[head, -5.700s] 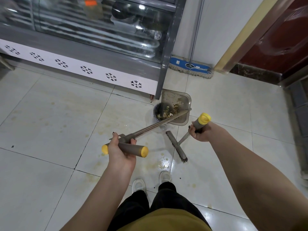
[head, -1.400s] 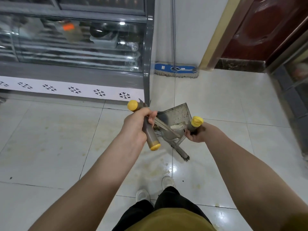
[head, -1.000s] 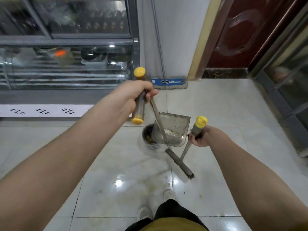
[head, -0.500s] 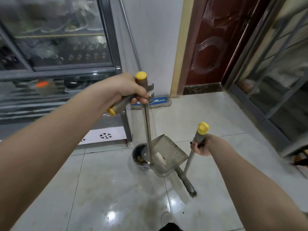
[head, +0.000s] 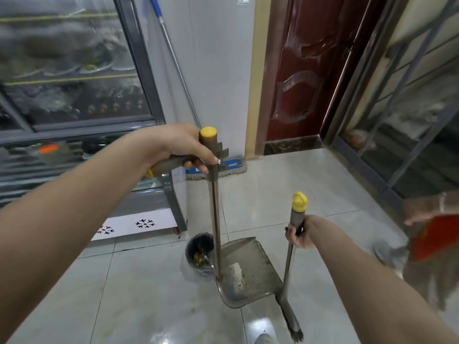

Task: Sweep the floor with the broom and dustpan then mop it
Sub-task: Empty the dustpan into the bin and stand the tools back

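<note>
Glossy floor tiles (head: 285,199), head view: left hand (head: 173,147) is closed round the upright dustpan (head: 246,269) handle beside the waste bin (head: 198,252); right hand (head: 304,234) grips the broom (head: 289,281). Flat mop (head: 223,167) leans against the wall, likely reserved for mopping.

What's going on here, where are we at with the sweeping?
The left hand holds the long-handled dustpan upright next to a small bin that already has debris in it; the pan looks mostly emptied, with a pale smear left inside. The right hand grips the broom, bristles on the wet, shiny floor. The mop leans unused against the wall, so mopping hasn't started.
</note>
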Demonstrator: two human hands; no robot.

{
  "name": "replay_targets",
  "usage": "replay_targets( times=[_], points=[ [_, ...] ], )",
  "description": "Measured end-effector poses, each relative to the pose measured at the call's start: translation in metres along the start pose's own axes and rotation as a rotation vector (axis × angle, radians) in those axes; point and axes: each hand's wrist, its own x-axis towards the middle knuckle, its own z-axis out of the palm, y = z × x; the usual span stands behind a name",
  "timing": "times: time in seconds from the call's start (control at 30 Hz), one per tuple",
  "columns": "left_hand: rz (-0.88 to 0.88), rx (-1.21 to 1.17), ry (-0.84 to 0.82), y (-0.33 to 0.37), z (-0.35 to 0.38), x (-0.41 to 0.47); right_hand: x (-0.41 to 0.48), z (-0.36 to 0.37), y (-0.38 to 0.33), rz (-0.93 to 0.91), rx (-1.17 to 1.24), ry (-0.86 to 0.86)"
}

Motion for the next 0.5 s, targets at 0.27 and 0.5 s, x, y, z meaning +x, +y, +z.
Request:
replay_targets(
  times=[0.27, 0.5],
  points=[
    [0.01, 0.075, 0.023, 0.057, 0.016, 0.038, 0.021, -0.032, -0.061, 0.075, -0.072, 0.003],
    [0.039, 0.179, 0.097, 0.081, 0.017, 0.077, 0.025, -0.051, -0.098, 0.098, -0.207, 0.027]
  ],
)
